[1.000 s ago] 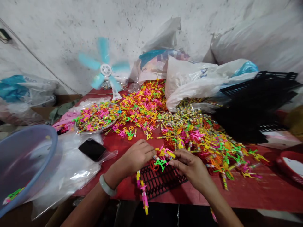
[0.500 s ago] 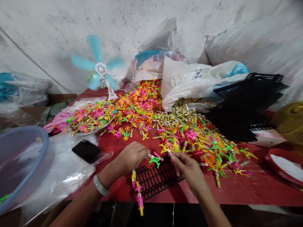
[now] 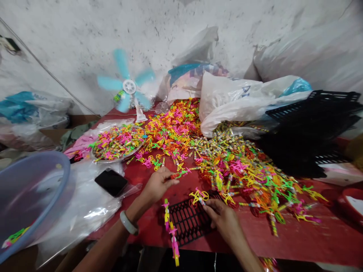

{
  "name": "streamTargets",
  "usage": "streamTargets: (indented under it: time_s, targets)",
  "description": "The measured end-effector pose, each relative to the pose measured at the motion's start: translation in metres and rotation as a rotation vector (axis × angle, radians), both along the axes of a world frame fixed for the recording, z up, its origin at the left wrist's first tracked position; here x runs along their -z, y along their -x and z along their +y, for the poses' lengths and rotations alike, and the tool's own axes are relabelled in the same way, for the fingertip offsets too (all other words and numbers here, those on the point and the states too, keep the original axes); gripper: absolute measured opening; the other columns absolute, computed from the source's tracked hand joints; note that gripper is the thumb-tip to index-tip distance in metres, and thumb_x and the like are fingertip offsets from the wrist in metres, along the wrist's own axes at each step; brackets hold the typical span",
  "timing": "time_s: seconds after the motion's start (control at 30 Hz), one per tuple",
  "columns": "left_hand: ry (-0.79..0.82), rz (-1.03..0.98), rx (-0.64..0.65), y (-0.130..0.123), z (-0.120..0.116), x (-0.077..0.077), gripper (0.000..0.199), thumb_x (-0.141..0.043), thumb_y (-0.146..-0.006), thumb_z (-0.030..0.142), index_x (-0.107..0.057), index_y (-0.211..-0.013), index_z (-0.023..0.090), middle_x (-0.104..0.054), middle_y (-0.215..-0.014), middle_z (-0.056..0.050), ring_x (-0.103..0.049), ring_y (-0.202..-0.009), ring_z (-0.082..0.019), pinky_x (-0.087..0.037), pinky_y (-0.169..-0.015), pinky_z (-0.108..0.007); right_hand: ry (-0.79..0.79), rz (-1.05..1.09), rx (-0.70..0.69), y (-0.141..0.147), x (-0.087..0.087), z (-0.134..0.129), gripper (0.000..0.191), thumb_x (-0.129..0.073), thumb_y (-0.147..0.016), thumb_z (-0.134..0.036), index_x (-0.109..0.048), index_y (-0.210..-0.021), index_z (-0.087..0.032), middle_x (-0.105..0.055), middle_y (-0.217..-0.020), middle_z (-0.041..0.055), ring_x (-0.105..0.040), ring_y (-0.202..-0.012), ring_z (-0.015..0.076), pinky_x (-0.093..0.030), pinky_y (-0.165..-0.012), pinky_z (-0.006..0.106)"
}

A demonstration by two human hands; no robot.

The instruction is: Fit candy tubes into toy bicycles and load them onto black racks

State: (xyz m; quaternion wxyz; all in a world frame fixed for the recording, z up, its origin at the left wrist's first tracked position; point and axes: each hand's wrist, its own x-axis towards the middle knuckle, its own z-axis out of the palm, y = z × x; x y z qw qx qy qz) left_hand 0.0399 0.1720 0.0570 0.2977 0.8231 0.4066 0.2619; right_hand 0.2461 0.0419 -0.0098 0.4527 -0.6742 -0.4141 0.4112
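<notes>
My left hand [image 3: 159,184] is closed, with thumb and fingertips pinching a small green, pink and red plastic toy bicycle [image 3: 181,174] above the red table. My right hand [image 3: 224,217] grips the end of a small patterned tube toy [image 3: 202,201]; a yellow toy bicycle [image 3: 199,195] sits at its tip, over the far edge of a black slotted tray [image 3: 191,219]. Along that tray's left edge runs a row of pink and yellow toy pieces [image 3: 171,228]. Beyond both hands spreads a pile of loose toy bicycles and patterned tubes [image 3: 235,162].
At left are a blue basin [image 3: 61,189], clear plastic bags [image 3: 90,204] and a black phone [image 3: 111,182]. A heaped round plate [image 3: 119,158] stands near a spinning fan [image 3: 129,87]. White sacks [image 3: 227,102], stacked black trays [image 3: 306,132] and a red bowl [image 3: 346,204] are at right.
My left hand has moved up and away from the tray with the green toy bicycle. My right hand has lowered toward the tray, a yellow bicycle now showing at its tube. The view has shifted left.
</notes>
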Motion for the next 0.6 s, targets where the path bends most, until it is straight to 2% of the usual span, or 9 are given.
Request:
streamTargets:
  time_s: [0.1, 0.2, 0.33, 0.47, 0.6]
  targets:
    - [0.241, -0.091, -0.085, 0.002, 0.003, 0.001, 0.022, -0.068, -0.075, 0.037, -0.066, -0.070, 0.015, -0.053, -0.067, 0.001, -0.048, -0.067, -0.013, -0.040, -0.064, -0.025, -0.076, -0.140, -0.031, -0.001, 0.007, 0.000, 0.032, -0.060, -0.076, -0.051, -0.065, -0.078, -0.019, -0.067, -0.070, 0.0037, -0.056, -0.049, 0.0156, -0.039, -0.041, 0.024]
    - [0.302, -0.114, -0.116, 0.001, 0.006, 0.004, 0.021, -0.067, -0.073, 0.036, -0.065, -0.068, 0.016, -0.054, -0.065, 0.002, -0.048, -0.064, -0.013, -0.038, -0.062, -0.024, -0.086, -0.299, -0.053, -0.002, 0.012, -0.001, 0.025, -0.054, -0.080, -0.044, -0.066, -0.080, -0.021, -0.068, -0.077, 0.0053, -0.062, -0.063, 0.0201, -0.045, -0.052, 0.027]
    - [0.375, -0.133, -0.183, 0.006, 0.011, 0.013, 0.024, -0.064, -0.071, 0.036, -0.059, -0.059, 0.015, -0.045, -0.053, 0.005, -0.040, -0.053, -0.010, -0.030, -0.054, -0.024, -0.098, -0.494, -0.077, -0.005, 0.019, -0.002, 0.020, -0.050, -0.080, -0.037, -0.063, -0.081, -0.021, -0.067, -0.080, 0.0062, -0.064, -0.074, 0.0232, -0.048, -0.068, 0.034]
    - [0.394, -0.202, -0.330, 0.028, 0.010, 0.022, 0.024, -0.065, -0.067, 0.038, -0.056, -0.062, 0.016, -0.048, -0.056, 0.004, -0.042, -0.055, -0.012, -0.032, -0.055, -0.025, -0.107, -0.579, -0.115, -0.008, 0.029, -0.005, 0.019, -0.051, -0.079, -0.038, -0.061, -0.081, -0.022, -0.065, -0.080, 0.0065, -0.063, -0.073, 0.0239, -0.046, -0.067, 0.034]
    - [0.415, -0.289, -0.416, 0.052, -0.005, 0.022, 0.027, -0.065, -0.066, 0.042, -0.058, -0.069, 0.015, -0.056, -0.062, 0.001, -0.048, -0.060, -0.013, -0.036, -0.058, -0.026, -0.102, -0.617, -0.108, -0.010, 0.038, -0.002, 0.019, -0.050, -0.076, -0.041, -0.057, -0.072, -0.024, -0.063, -0.074, 0.0062, -0.061, -0.067, 0.0242, -0.045, -0.063, 0.035]
